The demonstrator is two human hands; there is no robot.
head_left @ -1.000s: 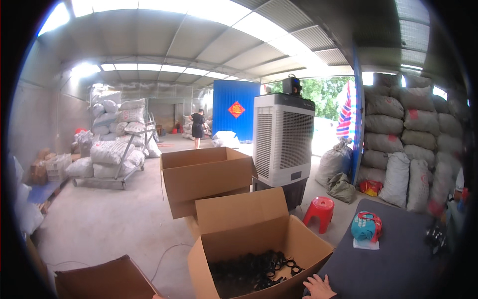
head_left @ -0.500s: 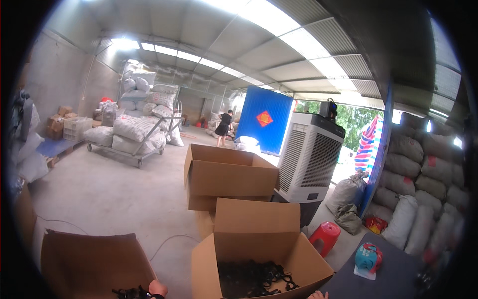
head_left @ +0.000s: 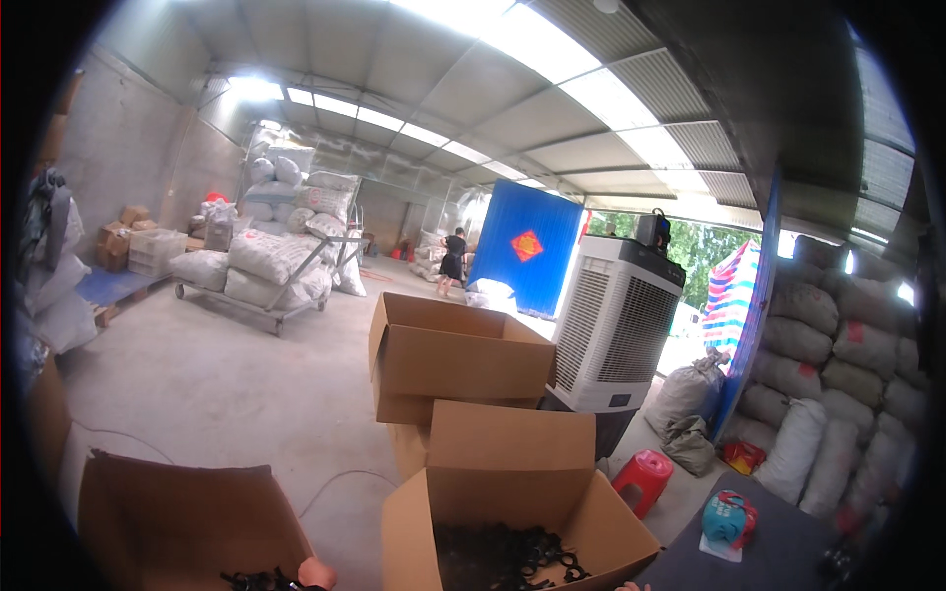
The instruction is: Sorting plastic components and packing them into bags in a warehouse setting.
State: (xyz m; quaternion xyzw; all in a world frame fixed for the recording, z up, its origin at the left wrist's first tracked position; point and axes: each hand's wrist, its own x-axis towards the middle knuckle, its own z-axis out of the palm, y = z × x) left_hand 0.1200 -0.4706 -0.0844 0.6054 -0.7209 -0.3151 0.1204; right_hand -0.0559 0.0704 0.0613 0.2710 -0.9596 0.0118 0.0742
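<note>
At the lower left, my left hand [head_left: 317, 573] is closed at the right-hand wall of an open cardboard box [head_left: 187, 507], its fingers seemingly wrapped over the edge. Black ring-shaped parts [head_left: 258, 580] lie low in that box, beside the hand. A second open carton [head_left: 512, 438], in front of me, holds a heap of similar black rings [head_left: 503, 552]. Only a sliver of my right hand [head_left: 631, 587] shows at the bottom edge, by this carton's right corner; the rest is out of the picture.
Another open carton [head_left: 463, 360] stands behind, beside a tall air cooler [head_left: 616, 320]. To the right are a red stool [head_left: 642, 483] and a dark table [head_left: 778, 537] bearing a teal-and-red bundle [head_left: 729, 517]. Sacks fill a cart [head_left: 271, 266]; a person [head_left: 452, 261] stands far back.
The view has shifted slightly, so the scene sits a little lower. Less of my right hand shows. My left hand stays at the box edge. The distant person has turned or shifted slightly.
</note>
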